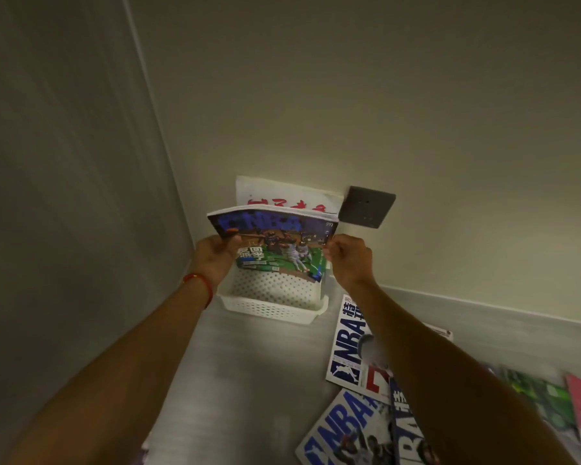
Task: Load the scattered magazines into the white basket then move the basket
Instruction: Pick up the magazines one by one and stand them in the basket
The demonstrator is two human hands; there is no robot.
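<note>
Clearly the left hand point(215, 255) grips the left edge of the held magazine point(275, 245), thumb over the cover and fingers behind; a red string bracelet point(200, 285) sits on that wrist; the magazine hangs upright over the white basket point(272, 305), its lower corner dipping inside near the 2 o'clock side while its top edge curls forward, which suggests thin, floppy paper that is light but likely to buckle if pushed from one end; the glossy cover probably slips easily, so holding both side edges near the middle, as now, looks the sensible grip; behind it, at 12 o'clock of the basket, a white magazine with red characters point(282, 196) stands against the wall, and whether it is inside the basket I cannot tell; a dark switch plate point(366, 207) is fixed to the wall at about 1 o'clock of the basket; the right hand point(348, 260) pinches the right edge of the same magazine with curled fingers; further right, at about 4 to 5 o'clock of the basket, the scattered magazines point(349, 347) lie flat and overlapping on the grey table point(249, 364), partly hidden by the right forearm; flat copies may need a corner lifted before fingers can get under; the basket itself, perforated plastic, looks light and rigid, best carried by its rim
</note>
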